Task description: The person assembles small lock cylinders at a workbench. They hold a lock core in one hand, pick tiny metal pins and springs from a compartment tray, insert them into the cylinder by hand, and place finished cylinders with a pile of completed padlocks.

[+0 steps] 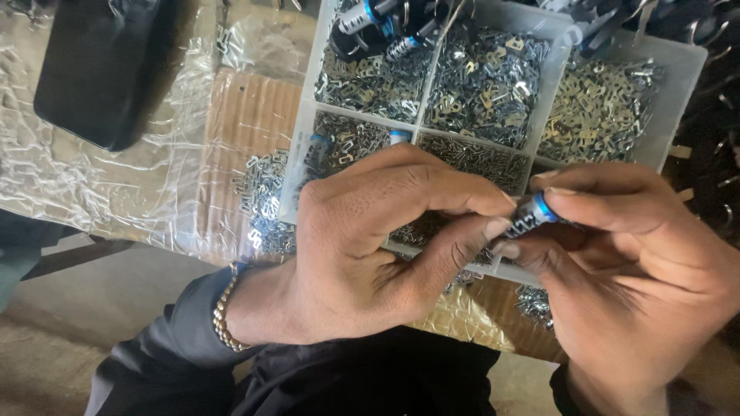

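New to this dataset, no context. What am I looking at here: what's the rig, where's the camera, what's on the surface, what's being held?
There is no machine: a person works with two bare hands, filmed by one camera worn on the head, looking down.

The left hand and right hand meet in the middle and together pinch a small dark cylinder with a blue band between their fingers.

Behind them sits a clear plastic divided box, its compartments full of tiny metal pieces; a few similar cylinders lie in one compartment. More metal pieces are spilled beside the box on cardboard and crinkled clear plastic sheet. A black flat object lies at upper left.
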The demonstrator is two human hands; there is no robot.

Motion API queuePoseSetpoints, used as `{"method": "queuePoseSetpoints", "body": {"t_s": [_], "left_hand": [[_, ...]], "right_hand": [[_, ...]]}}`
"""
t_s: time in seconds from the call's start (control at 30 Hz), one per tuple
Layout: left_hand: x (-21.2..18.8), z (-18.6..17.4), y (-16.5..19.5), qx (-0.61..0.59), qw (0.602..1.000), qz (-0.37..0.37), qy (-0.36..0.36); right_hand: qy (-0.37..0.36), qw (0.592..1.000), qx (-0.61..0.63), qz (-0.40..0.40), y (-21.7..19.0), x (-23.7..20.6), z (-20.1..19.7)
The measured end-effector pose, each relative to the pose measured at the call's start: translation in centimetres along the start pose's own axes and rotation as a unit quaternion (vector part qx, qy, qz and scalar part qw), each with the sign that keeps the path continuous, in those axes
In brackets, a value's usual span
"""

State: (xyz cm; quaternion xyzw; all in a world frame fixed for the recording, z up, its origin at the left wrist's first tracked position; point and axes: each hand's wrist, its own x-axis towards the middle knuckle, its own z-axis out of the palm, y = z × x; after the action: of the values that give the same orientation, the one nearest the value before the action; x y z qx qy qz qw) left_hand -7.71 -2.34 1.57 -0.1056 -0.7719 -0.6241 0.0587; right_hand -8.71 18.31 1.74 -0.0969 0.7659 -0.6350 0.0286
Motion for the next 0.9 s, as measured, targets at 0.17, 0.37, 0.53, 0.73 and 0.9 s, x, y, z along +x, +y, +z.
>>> {"method": "queuePoseSetpoints", "body": {"t_s": [0.17, 0.37, 0.53, 0.73, 0.9], "left_hand": [[0.2, 0.0, 0.3, 0.054, 0.998, 0.037, -0.007], [1.3, -0.2, 0.3, 0.136, 0.986, 0.097, 0.007], [1.6, -0.2, 0.3, 0.293, 0.949, 0.106, -0.041], [0.9, -0.3, -0.2, 0.134, 0.987, 0.084, -0.035], [0.0, 0.0, -0.4, 0.105, 0.992, 0.068, -0.023]], "right_hand": [[-0.011, 0.998, -0.062, -0.007, -0.4, 0.2, 0.0], [0.005, 0.998, -0.062, -0.009, -0.6, 0.8, 0.5], [0.037, 0.998, 0.042, 0.038, -1.0, 0.7, 0.8], [0.031, 0.999, 0.006, 0.023, -0.6, 0.3, 0.5], [0.018, 0.999, 0.031, 0.014, 0.1, 0.0, 0.2]]}}
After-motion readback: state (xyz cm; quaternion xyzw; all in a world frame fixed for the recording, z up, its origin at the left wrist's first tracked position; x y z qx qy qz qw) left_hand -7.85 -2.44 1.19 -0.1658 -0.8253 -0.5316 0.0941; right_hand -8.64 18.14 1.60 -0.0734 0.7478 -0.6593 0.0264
